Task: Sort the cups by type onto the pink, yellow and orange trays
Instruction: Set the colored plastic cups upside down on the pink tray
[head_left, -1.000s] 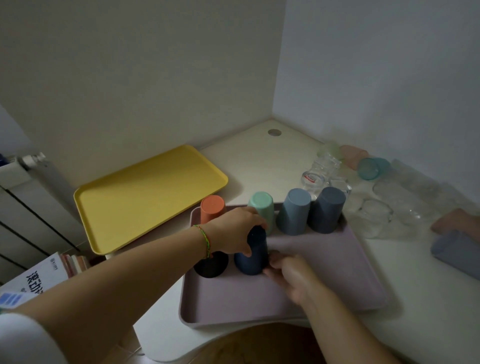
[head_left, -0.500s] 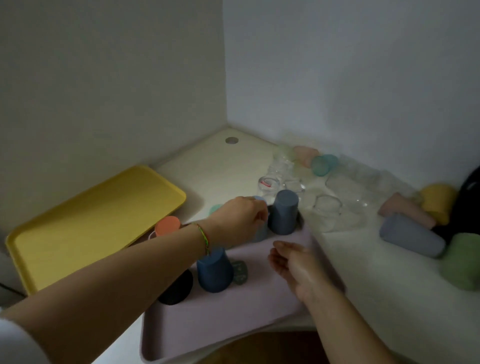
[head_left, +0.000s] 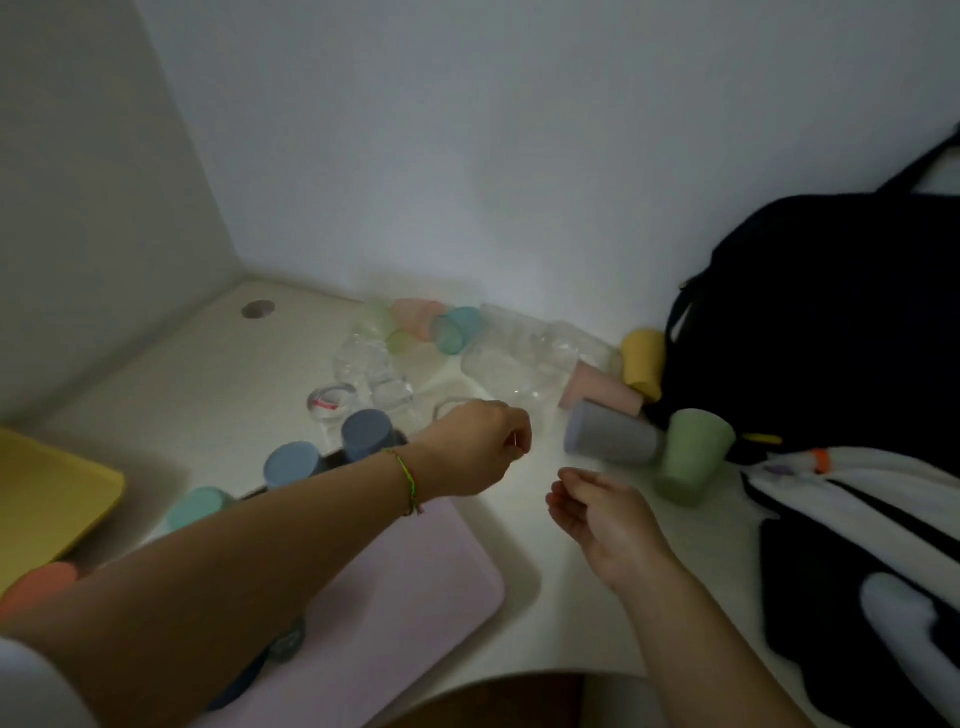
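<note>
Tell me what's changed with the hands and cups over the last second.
The left hand let go of the navy cup on the pink tray and moved right, to the clear cups. The right hand left that cup and now hangs open near the grey cup. The upturned cups stayed on the tray.

**What I cannot make out from here**

The left forearm covers most of the flat pink plastic tray. A dark blue cup and a small grey-green object peep out beneath it, too little for me to identify. The yellow rectangular tray runs off the left edge, and the orange plastic cup is half hidden. The left hand curls away from me; I cannot tell whether it grips anything. The clear glass cups blur together, uncountable. The black fabric backpack is cut by the right edge.
</note>
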